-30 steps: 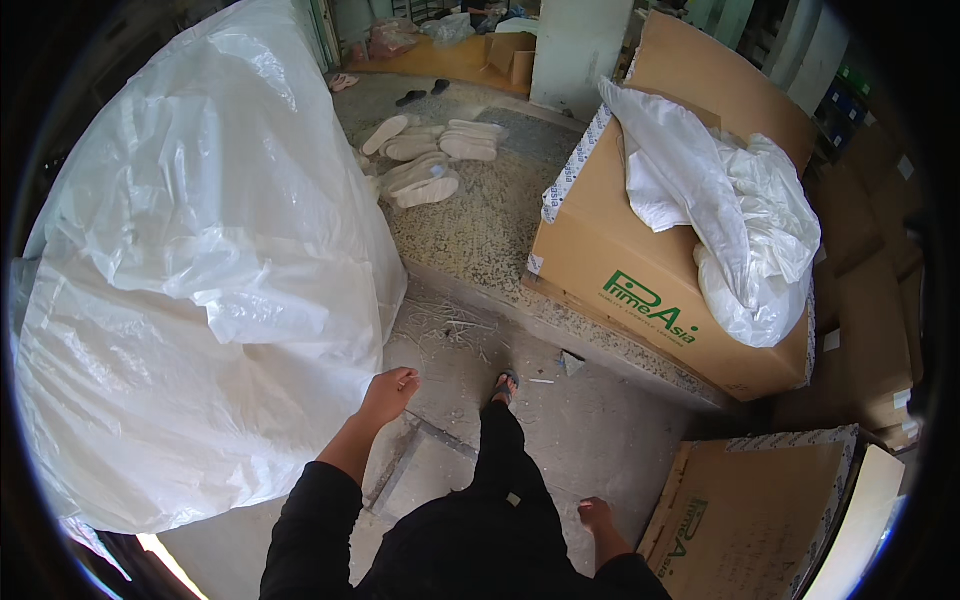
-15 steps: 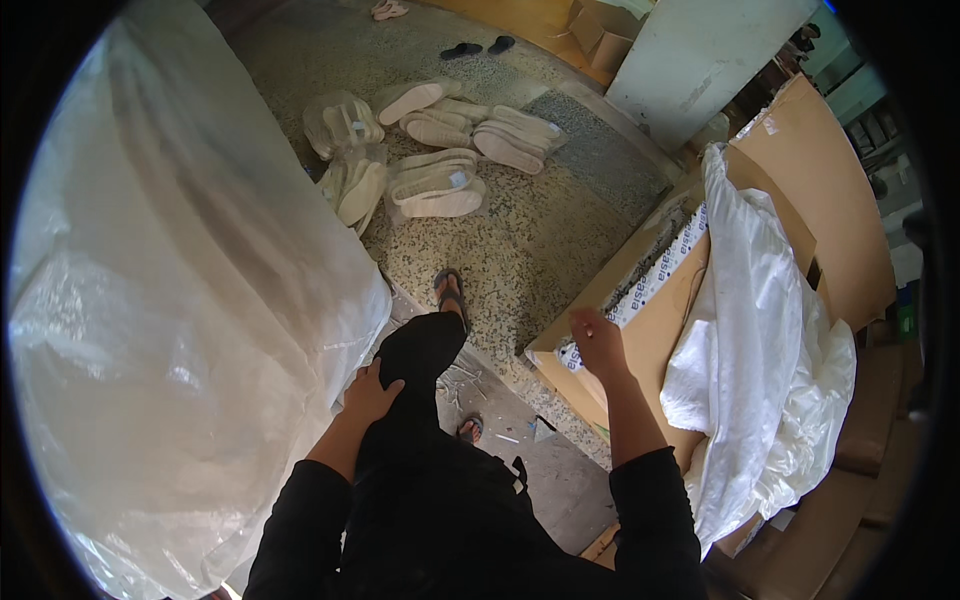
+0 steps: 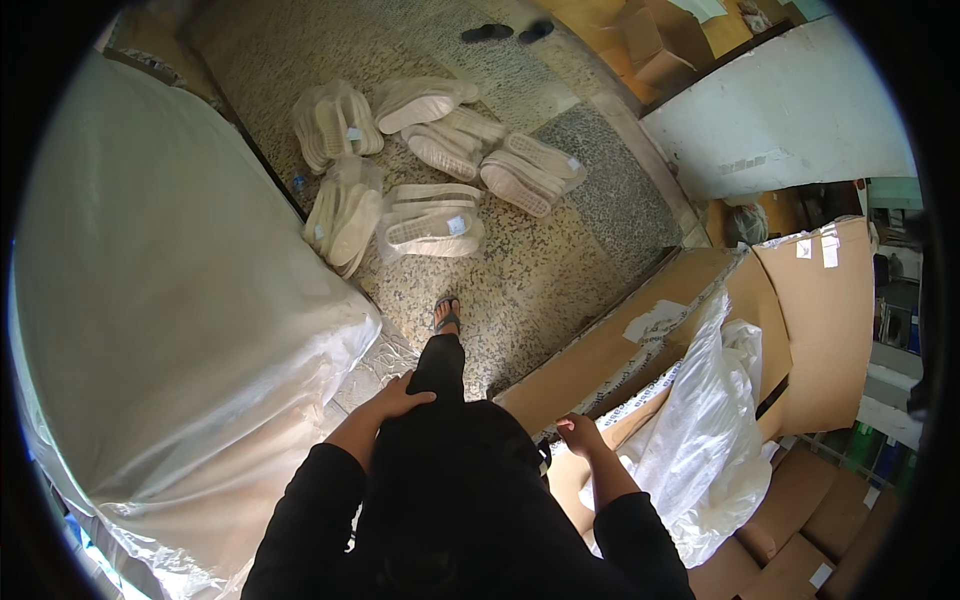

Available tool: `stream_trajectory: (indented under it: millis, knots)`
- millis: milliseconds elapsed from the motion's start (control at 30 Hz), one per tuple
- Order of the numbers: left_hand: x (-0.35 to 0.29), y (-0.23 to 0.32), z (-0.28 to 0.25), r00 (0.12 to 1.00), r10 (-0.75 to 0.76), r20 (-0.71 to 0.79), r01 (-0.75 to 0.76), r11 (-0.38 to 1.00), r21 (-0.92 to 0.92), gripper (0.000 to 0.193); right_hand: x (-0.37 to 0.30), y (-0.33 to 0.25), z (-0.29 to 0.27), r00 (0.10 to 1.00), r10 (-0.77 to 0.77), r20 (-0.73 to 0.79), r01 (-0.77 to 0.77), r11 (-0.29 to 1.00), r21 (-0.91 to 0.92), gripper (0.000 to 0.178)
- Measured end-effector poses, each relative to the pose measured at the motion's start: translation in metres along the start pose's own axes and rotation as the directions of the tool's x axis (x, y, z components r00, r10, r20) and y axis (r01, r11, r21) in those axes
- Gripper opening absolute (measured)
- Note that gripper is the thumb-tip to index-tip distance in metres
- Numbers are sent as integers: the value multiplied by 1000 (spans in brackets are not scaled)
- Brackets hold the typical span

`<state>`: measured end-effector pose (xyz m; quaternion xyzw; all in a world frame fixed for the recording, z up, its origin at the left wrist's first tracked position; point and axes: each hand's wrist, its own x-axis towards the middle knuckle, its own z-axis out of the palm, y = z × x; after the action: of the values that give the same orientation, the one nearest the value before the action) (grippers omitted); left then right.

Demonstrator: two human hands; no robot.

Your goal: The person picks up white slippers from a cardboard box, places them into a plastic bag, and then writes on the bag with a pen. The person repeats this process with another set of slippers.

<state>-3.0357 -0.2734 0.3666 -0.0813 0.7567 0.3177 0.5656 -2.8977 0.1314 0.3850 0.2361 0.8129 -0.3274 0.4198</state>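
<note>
My left hand [image 3: 396,398] lies on my left thigh, thumb out along the dark trousers [image 3: 438,372]. It holds nothing and its fingers are apart. Over the near part of an open cardboard box [image 3: 580,375], my right hand [image 3: 583,437] is loosely curled, with nothing visible in it. White plastic sheeting [image 3: 690,430] spills out of that box just right of the hand. Ahead on the floor lie several clear-bagged bundles of cream shoe soles, including a front bundle [image 3: 432,237], a left bundle [image 3: 347,222] and a right bundle [image 3: 520,185].
A tall stack under translucent plastic wrap [image 3: 190,290] fills the left side. Speckled stone floor [image 3: 540,270] runs ahead to a pair of dark slippers [image 3: 487,33]. At the right stand a pale panel [image 3: 785,110], a raised cardboard flap [image 3: 820,320] and brown cartons [image 3: 800,500].
I have stepped forward, and the sole bundles are nearer. The box and its sheeting now sit lower in view. My right hand has dropped nearer my body; my left stays on the thigh.
</note>
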Motion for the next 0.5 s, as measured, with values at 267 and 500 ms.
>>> stream_trajectory:
  millis: [267, 500]
  knots:
    - [20, 65, -86, 957, -223, 185, 238, 969, -68, 75, 10, -18, -123, 971, 102, -218, 28, 853, 522, 21]
    - [140, 178, -174, 979, 2, -202, 11, 998, 62, 35, 93, 51, -175, 898, 208, -387, -22, 901, 434, 21]
